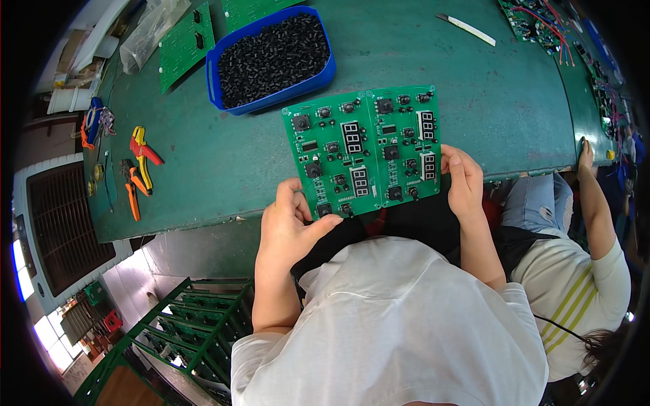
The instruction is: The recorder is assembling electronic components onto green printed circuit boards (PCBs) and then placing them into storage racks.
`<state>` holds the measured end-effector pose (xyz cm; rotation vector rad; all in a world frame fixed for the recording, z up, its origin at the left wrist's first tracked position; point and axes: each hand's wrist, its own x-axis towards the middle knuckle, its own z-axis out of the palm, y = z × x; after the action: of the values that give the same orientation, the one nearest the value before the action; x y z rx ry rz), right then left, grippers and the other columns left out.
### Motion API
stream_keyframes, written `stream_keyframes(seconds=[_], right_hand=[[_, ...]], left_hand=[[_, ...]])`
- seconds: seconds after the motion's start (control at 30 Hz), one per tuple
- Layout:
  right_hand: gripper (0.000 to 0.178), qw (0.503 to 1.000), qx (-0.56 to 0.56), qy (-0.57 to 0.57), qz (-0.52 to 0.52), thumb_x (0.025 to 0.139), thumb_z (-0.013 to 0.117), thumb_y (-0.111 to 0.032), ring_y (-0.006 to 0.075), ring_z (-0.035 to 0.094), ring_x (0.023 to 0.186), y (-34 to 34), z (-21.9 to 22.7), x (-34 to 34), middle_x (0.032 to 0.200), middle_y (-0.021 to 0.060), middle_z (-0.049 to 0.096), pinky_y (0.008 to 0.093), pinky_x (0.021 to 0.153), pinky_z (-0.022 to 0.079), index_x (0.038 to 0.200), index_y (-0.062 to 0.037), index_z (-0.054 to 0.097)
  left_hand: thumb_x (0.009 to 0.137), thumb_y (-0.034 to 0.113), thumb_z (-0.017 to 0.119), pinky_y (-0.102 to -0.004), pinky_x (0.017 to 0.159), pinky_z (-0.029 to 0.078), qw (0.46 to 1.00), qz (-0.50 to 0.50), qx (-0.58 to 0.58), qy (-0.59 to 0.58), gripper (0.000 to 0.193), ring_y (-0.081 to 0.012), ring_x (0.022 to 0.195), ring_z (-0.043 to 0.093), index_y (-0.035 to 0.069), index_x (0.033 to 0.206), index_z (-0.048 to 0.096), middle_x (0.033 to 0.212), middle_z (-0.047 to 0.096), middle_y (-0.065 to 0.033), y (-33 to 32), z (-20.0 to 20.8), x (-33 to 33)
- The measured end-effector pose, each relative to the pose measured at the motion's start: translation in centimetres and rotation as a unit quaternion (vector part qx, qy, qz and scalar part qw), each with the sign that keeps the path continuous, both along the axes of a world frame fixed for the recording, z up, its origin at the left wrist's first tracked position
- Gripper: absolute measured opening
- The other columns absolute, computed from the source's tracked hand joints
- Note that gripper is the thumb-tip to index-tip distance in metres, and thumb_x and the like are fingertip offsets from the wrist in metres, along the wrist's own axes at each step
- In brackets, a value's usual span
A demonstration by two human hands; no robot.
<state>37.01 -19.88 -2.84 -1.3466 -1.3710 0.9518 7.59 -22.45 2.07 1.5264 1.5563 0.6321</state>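
Note:
A green circuit board panel [369,145] is held up between my two hands at the table's near edge. It carries black push-button parts and several white-faced digit displays, and a seam runs down its middle. My left hand [291,220] grips its lower left corner, with the thumb over the front edge. Along the right edge, my right hand [464,179] pinches the board between thumb and fingers; some fingertips are hidden behind it. Just beyond the board stands a blue bin [271,95] filled with small black cylindrical pieces.
Red-yellow pliers [142,155] and orange-handled cutters [132,189] lie at the left. Another green board [186,51] and a clear bag [152,34] are at the back. A craft knife [467,29] lies far right. A co-worker [569,284] sits at my right; a green rack [196,331] stands lower left.

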Motion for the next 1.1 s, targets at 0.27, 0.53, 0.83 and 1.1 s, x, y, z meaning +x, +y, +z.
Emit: stream_keyframes(seconds=[0.27,0.53,0.83,1.1], right_hand=[[0.032,1.000,0.009,-0.017,0.005,0.096,0.041,-0.018,0.0124,0.049,0.067,0.06,-0.08,0.29,0.073,0.0047,0.054,0.0263,0.062,0.041,0.104,0.0053,0.062],[0.032,1.000,0.009,-0.013,0.003,0.096,0.042,-0.018,0.0121,0.048,0.067,0.08,-0.17,0.29,0.073,0.0042,0.054,0.0260,0.062,0.041,0.103,0.0061,0.062],[0.033,1.000,0.003,0.000,0.003,0.096,0.042,-0.019,0.0118,0.048,0.068,0.13,-0.11,0.30,0.073,0.0040,0.054,0.0259,0.063,0.041,0.103,0.0066,0.061],[0.034,1.000,0.006,-0.015,0.008,0.096,0.040,-0.019,0.0125,0.046,0.066,0.22,-0.12,0.31,0.070,0.0037,0.053,0.0266,0.062,0.039,0.102,0.0057,0.062]], left_hand=[[0.061,0.020,0.084,-0.0254,0.046,0.039,1.000,-0.008,0.001,0.005,0.067,-0.0134,0.047,0.048,0.000,0.110,0.042,0.055,0.049,-0.0052,0.03,-0.22,-0.12],[0.062,0.020,0.084,-0.0255,0.045,0.039,1.000,-0.005,-0.003,-0.001,0.067,-0.0131,0.046,0.047,0.000,0.110,0.042,0.055,0.048,-0.0050,0.05,-0.11,-0.03],[0.062,0.020,0.083,-0.0255,0.046,0.039,1.000,-0.002,-0.001,-0.006,0.066,-0.0128,0.046,0.048,0.000,0.109,0.042,0.055,0.049,-0.0050,0.12,-0.14,-0.01],[0.063,0.019,0.082,-0.0248,0.046,0.039,1.000,0.000,-0.007,-0.019,0.063,-0.0122,0.047,0.048,0.000,0.109,0.043,0.055,0.049,-0.0049,0.17,-0.19,0.05]])
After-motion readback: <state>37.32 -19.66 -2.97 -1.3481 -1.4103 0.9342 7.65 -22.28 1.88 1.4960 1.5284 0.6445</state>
